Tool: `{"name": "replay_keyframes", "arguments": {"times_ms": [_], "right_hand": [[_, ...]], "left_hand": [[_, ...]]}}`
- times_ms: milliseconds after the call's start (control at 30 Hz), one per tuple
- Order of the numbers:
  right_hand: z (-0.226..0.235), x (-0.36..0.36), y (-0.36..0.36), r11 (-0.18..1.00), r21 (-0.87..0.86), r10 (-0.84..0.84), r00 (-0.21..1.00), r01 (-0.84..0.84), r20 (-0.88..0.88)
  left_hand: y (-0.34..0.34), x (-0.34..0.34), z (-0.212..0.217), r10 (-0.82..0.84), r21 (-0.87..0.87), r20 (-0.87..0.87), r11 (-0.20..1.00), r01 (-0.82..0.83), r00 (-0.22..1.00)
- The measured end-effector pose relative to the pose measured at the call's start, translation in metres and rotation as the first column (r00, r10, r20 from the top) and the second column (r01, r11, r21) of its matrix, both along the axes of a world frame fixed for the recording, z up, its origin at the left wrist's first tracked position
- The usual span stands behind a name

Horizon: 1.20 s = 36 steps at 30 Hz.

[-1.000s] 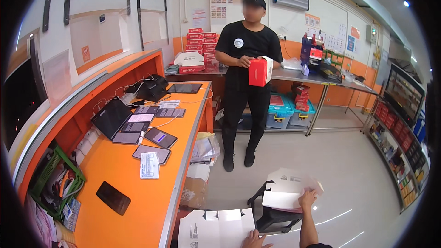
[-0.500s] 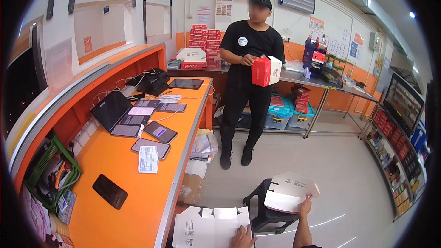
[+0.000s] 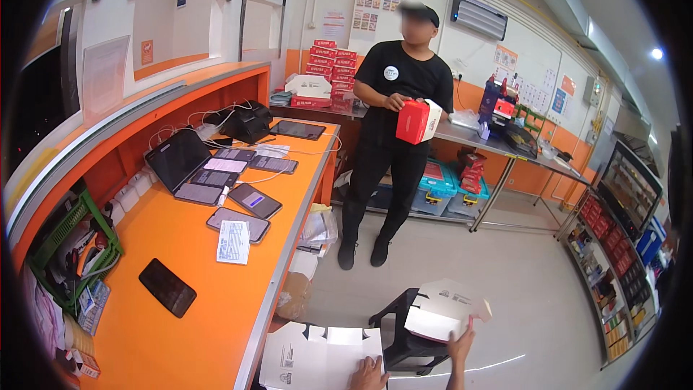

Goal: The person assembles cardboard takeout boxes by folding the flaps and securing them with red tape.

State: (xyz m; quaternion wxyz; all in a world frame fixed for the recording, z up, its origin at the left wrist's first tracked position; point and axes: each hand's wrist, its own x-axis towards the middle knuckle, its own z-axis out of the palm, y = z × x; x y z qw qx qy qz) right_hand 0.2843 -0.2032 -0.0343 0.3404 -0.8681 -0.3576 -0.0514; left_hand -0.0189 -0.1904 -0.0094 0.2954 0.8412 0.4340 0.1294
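Note:
At the lower edge, my left hand [image 3: 368, 373] lies with its fingers stretched out on a white, partly folded cardboard box [image 3: 307, 354] beside the orange counter. Further right, my right hand [image 3: 460, 347] pinches the near right edge of a second white cardboard box [image 3: 437, 320]. That box rests opened out on a black stool [image 3: 393, 354], its side flap sticking up by my fingers. Facing me across the floor, a person in black [image 3: 406, 79] holds a red and white box [image 3: 415, 121] in front of the waist.
The orange counter [image 3: 173, 238] on the left carries several phones, a tablet [image 3: 297, 130], cables and a paper slip [image 3: 233, 241]. A green basket [image 3: 76, 245] stands beyond it. Stacked red boxes [image 3: 332, 72] sit on the steel table behind the person. Shelves [image 3: 613, 245] line the right.
The whole view has shifted a little. The person has tipped the red and white box slightly. My left hand stays on its box, my right hand at the other box's edge.

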Motion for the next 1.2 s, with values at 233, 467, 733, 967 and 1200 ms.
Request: {"name": "replay_keyframes", "arguments": {"times_ms": [233,467,733,967,1200], "right_hand": [[-0.017,-0.182,-0.069,0.862,0.054,0.404,0.619,-0.504,-0.674],[-0.038,-0.193,-0.075,0.781,-0.074,0.585,0.768,-0.620,-0.259],[-0.043,-0.213,-0.080,0.837,-0.048,0.521,0.822,-0.545,-0.230],[0.006,-0.236,-0.076,0.888,0.054,0.422,0.760,-0.457,-0.495],[-0.052,-0.214,-0.084,0.852,0.033,0.518,0.835,-0.522,-0.186]], "left_hand": [[0.017,-0.009,-0.031,0.030,0.181,0.195,0.981,-0.066,0.980],[0.035,-0.009,-0.044,0.125,0.049,0.404,0.986,-0.159,0.906],[0.038,-0.011,-0.045,0.164,-0.078,0.367,0.986,-0.146,0.915],[0.037,-0.016,-0.046,0.168,-0.074,0.334,0.986,-0.152,0.927],[0.036,-0.018,-0.039,0.134,0.023,0.325,0.989,-0.149,0.936]]}}
